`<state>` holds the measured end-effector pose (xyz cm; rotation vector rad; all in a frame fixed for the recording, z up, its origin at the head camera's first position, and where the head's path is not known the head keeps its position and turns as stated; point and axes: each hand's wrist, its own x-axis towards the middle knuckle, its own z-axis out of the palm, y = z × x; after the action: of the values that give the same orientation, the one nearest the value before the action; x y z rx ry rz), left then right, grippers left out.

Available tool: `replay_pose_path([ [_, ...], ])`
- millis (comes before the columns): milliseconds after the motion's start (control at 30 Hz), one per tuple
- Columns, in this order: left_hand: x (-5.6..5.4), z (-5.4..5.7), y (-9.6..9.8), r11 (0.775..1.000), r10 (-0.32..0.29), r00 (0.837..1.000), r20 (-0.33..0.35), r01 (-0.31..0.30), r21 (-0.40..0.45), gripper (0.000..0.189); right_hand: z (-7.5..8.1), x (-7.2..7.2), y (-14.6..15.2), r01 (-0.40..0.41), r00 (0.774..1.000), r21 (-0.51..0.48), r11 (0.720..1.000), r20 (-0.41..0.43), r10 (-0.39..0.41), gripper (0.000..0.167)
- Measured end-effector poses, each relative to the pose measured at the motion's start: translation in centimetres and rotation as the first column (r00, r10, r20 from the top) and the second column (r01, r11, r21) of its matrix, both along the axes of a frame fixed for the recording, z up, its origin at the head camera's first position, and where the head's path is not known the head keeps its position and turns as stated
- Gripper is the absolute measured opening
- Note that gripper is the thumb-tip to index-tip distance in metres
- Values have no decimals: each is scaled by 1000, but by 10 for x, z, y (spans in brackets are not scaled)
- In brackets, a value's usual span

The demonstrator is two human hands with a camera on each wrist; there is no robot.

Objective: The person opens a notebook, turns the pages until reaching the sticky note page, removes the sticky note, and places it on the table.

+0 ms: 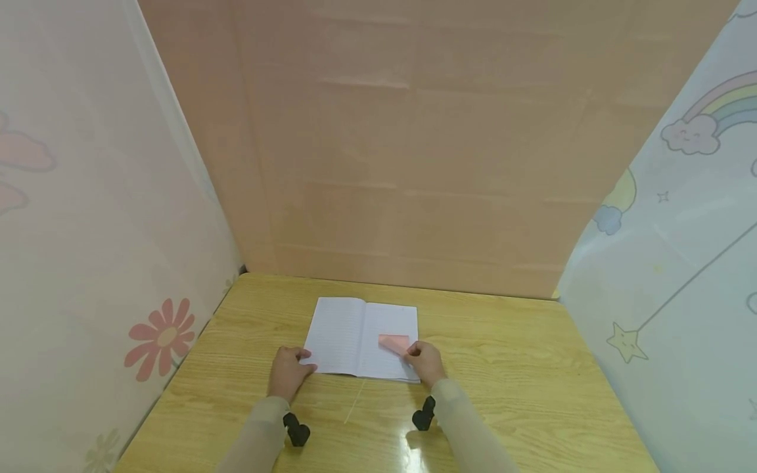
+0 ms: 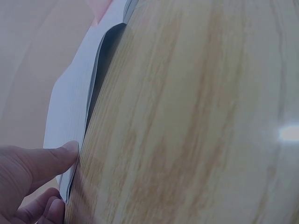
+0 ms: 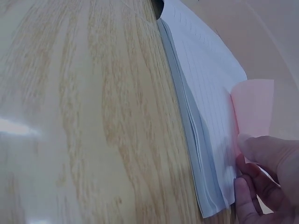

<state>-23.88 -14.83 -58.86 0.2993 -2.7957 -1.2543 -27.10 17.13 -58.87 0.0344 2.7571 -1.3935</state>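
Observation:
An open notebook [image 1: 337,335] with lined white pages lies on the wooden table. My left hand [image 1: 290,371] grips its lower left corner; in the left wrist view the thumb [image 2: 65,151] presses on the page and the other fingers sit at the outer edge. Over the right page, my right hand [image 1: 427,361] pinches a pink sticky note [image 1: 392,341] by its lower right corner. The right wrist view shows the pink note [image 3: 256,102] bent up from the page, with the thumb [image 3: 252,147] against it. Part of the note is hidden behind the fingers.
A thin pale ribbon [image 1: 355,402] trails from the notebook's spine onto the table [image 1: 503,368]. Behind the table hangs a brown sheet [image 1: 402,164]. Patterned curtains stand on the left [image 1: 89,263] and right [image 1: 680,263]. Each wrist wears a black mount.

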Motion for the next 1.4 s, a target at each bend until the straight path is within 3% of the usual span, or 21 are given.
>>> replay_pose_path([
  [167, -1, -3, 0, 1000, 8, 1000, -1, -8, -1, 27, -1, 1, 8, -45, 999, -9, 999, 2, 45, 9],
  [367, -3, -5, 1, 1000, 10, 1000, -3, -10, 6, 27, 5, 4, 22, -82, 994, -51, 995, -80, 78, 10],
  [567, -2, -4, 0, 1000, 4, 1000, -15, -4, -1, 27, 27, 8, 39, 5, 999, -84, 996, -42, -9, 11],
  [733, -1, -3, 1, 1000, 2, 1000, -10, -2, -9, 27, 46, 7, 64, 65, 997, -39, 997, -41, -67, 14],
  [933, 2, 1, 1, 1000, 0, 1000, -19, 0, 9, 26, 59, 6, 96, 118, 991, -26, 993, -58, -119, 21],
  [1167, 3, 2, 3, 1000, 0, 1000, -10, 1, 13, 26, 45, 5, 118, 105, 993, 102, 989, -61, -99, 16],
  [1400, 1, 3, 2, 1000, 7, 1000, -3, -7, 5, 26, 20, 2, 119, 55, 999, 114, 992, -8, -54, 9],
])
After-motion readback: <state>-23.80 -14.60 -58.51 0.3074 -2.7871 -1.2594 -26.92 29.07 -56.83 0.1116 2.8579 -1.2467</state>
